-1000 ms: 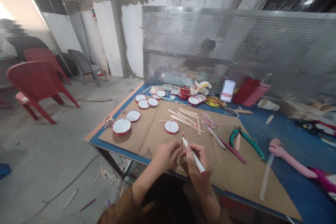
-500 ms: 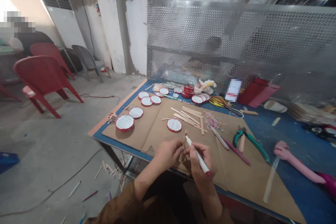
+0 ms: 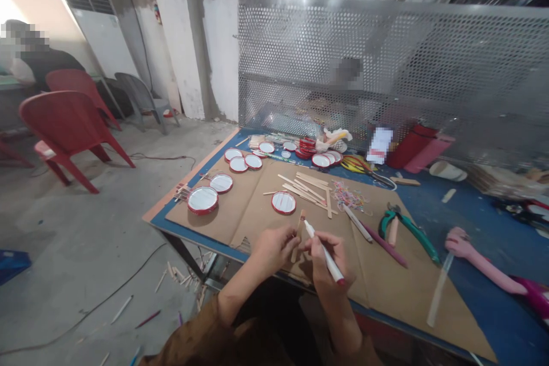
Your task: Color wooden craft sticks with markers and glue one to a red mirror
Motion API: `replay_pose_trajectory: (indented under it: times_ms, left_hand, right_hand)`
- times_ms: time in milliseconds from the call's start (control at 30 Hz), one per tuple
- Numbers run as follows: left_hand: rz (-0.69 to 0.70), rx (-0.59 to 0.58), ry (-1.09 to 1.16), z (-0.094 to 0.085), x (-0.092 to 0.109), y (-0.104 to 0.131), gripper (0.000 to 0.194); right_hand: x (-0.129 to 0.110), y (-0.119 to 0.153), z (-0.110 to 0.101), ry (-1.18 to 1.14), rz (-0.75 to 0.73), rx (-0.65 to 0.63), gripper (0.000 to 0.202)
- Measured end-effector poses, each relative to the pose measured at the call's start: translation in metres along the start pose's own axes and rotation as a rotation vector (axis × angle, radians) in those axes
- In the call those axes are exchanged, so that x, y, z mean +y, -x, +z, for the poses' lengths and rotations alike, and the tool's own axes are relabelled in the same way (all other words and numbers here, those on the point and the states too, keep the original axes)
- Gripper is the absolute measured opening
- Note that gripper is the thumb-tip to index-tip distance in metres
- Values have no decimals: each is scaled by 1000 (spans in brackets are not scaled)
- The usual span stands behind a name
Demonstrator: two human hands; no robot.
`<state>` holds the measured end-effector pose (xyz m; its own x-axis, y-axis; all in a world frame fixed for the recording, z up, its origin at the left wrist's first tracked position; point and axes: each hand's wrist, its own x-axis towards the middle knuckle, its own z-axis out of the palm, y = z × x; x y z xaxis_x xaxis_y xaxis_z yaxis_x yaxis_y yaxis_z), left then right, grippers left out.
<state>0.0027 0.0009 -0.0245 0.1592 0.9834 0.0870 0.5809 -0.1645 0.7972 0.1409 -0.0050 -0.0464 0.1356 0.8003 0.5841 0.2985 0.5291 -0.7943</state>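
Marker [image 3: 333,267] in the grasp of the right hand [image 3: 326,249], white with a red end, has its tip at the upper end of a wooden stick [image 3: 301,225], as I see it remotely through the head camera. The left hand [image 3: 272,249] pinches that stick over the near part of a cardboard sheet [image 3: 253,206]; from my distance I cannot tell whether tip and wood touch. Just beyond the hands lies a round lid [image 3: 283,202], red-rimmed and white inside, with loose sticks [image 3: 299,191] beside it and a tangle of coloured bands [image 3: 349,198] farther right. Nearer, at right, I make out a purple pen [image 3: 388,247] and green-handled pliers [image 3: 418,237]. Under the cardboard stands a blue table [image 3: 476,206], backed by a perforated metal screen [image 3: 407,57]. Far left, a person [image 3: 54,66] sits near a red chair [image 3: 68,123].
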Motion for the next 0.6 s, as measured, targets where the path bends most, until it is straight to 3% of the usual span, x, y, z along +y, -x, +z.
replay_pose_trajectory:
  times_ms: [433, 600]
  left_hand:
    - [5, -9, 28, -2, 2, 1, 18]
    - [-13, -33, 49, -2, 2, 1, 18]
  right_hand:
    - [-3, -2, 2, -32, 15, 35, 13]
    - [0, -1, 1, -1, -23, -9, 11]
